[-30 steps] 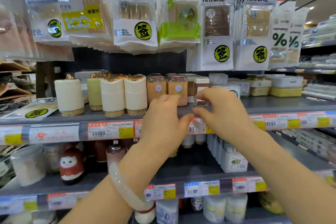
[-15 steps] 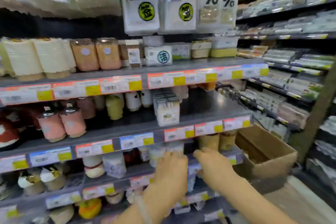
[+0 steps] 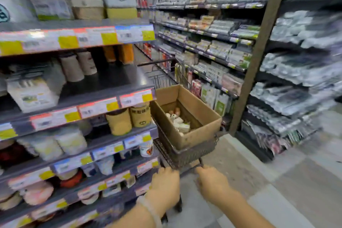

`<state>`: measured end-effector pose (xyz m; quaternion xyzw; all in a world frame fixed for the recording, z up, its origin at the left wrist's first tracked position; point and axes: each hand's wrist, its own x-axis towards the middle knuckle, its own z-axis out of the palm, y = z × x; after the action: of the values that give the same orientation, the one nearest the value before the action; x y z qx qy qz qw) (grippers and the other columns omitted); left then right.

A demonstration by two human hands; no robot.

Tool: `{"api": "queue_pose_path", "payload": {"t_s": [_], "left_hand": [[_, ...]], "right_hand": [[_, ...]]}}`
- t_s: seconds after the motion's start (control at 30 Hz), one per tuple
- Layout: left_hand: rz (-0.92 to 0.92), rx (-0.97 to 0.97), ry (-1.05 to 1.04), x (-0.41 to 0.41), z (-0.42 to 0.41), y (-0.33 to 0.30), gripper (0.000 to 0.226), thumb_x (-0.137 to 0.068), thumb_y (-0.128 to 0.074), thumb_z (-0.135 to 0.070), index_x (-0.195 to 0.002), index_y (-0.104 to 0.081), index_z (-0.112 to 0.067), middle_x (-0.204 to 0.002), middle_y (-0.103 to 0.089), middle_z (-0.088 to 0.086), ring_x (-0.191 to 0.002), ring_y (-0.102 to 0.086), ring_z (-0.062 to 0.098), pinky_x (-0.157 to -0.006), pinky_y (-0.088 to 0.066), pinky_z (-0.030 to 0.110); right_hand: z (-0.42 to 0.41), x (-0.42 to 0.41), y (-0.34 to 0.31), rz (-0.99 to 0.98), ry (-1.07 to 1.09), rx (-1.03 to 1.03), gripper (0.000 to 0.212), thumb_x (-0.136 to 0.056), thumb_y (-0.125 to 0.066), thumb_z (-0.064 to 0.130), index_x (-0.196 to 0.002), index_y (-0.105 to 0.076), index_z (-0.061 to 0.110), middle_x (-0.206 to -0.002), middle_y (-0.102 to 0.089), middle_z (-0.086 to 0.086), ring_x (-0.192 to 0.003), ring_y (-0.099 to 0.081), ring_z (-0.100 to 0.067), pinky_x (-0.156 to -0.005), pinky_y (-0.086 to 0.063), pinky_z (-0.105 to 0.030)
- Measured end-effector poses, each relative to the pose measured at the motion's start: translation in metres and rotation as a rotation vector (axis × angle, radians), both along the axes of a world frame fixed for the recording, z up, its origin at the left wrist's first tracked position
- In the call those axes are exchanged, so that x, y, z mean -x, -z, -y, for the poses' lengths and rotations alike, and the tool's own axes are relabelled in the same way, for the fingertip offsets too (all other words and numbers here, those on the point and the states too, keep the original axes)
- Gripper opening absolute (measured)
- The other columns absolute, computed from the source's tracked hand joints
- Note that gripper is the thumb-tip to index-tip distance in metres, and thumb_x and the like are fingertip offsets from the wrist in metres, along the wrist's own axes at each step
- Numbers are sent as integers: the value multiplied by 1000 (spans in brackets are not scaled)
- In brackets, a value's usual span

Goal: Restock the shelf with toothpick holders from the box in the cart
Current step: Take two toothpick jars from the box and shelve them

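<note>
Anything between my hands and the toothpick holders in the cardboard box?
Yes: the near cardboard wall of the open brown box and the dark mesh cart's rim lie between both hands (left hand, right hand) and the whitish holders. The box top is open.

No words or numbers can be read here, because the picture is too blurry. The red, white and yellow price tags [image 3: 103, 37] along the edges of the grey metal shelves [image 3: 103, 96] carry dark barcode smudges, but no price comes out clear. A white packet with a round dark green sign [image 3: 3, 15] sits at the far left of the top shelf, and its sign is cut off and smeared. The tan round holders with dark print [image 3: 140, 115] show marks too fuzzy to make out.
</note>
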<state>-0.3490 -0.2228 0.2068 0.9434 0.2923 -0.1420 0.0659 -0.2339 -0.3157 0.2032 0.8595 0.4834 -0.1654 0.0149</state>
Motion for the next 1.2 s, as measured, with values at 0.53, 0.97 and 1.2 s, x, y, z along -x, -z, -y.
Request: {"api": "queue_pose_path", "payload": {"t_s": [0.53, 0.97, 1.2], "left_hand": [[-103, 83, -46, -217, -97, 54, 47, -93, -54, -21, -136, -38, -12, -137, -38, 12, -128, -34, 32, -101, -36, 43], [-84, 219, -318, -301, -198, 85, 31, -94, -47, -23, -124, -46, -13, -128, -46, 9, -118, -45, 29, -89, -43, 39], [-104, 428, -512, -345, -228, 127, 44, -90, -52, -36, -128, -47, -14, -131, -48, 10, -120, -45, 29, -93, -42, 35]], "right_hand": [[-83, -216, 52, -100, 65, 50, 41, -86, -52, 2, -126, -46, 13, -123, -52, -11, -105, -53, -29, -76, -46, -37], [-222, -361, 77, -191, -118, 53, 35, -88, -55, 11, -122, -51, 16, -117, -56, -6, -105, -57, -25, -86, -49, -34], [-285, -406, 148, -266, -272, 229, 41, -84, -60, 12, -124, -51, 16, -115, -60, -10, -108, -59, -29, -84, -50, -34]]}}
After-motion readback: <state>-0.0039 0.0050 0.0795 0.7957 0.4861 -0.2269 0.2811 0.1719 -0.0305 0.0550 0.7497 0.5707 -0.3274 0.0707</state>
